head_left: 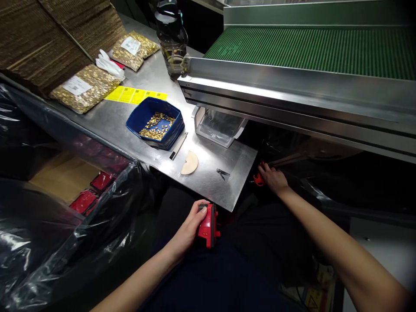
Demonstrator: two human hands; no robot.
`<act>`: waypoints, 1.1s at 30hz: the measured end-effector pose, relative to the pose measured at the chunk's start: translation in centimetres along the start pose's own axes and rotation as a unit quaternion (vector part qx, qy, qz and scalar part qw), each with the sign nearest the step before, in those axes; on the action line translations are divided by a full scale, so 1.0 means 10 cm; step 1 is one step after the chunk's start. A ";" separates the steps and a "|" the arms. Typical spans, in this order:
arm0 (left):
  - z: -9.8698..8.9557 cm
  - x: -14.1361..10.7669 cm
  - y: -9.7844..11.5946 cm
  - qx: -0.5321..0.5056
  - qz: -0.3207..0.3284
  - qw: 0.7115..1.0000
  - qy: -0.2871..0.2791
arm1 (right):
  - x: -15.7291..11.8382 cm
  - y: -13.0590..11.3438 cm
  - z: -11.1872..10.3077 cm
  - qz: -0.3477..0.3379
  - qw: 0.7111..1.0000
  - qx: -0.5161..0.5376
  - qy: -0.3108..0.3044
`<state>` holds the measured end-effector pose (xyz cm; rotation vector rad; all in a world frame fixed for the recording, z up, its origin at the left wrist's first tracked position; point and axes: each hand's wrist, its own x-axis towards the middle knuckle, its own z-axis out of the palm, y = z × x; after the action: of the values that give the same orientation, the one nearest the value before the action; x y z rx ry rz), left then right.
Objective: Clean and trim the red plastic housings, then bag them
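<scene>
Bin [177,134] up-left of your left hand [191,223], walls likely corralling gold pieces [155,134]. That hand grips red-black device [205,227], thumb across it, probably for steadiness. Orange-red piece [259,179] touches your right hand [274,178]; can't tell if gripped.

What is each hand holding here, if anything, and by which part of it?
The left hand holds a red-and-black part by its upper end. The right hand touches an orange-red item; any grip can't be told.
</scene>
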<state>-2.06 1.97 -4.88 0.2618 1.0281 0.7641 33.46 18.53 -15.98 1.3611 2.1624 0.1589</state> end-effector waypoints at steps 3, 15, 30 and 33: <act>0.00 0.01 0.01 -0.018 -0.011 1.000 -0.008 | -0.03 0.01 0.02 0.012 1.000 0.001 0.006; -0.05 0.04 -0.02 -0.048 -0.031 0.998 -0.014 | -0.12 0.05 0.00 0.018 1.000 0.006 0.017; -0.11 0.02 -0.02 -0.064 -0.036 0.997 0.001 | -0.15 0.03 -0.03 0.030 0.998 0.055 0.018; -0.10 0.02 0.00 -0.064 -0.040 0.997 -0.003 | -0.17 0.04 -0.08 0.038 0.995 0.090 0.019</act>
<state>-2.83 1.90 -5.52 0.1130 0.9745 0.7528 33.87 17.36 -14.47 1.5533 2.2019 0.0184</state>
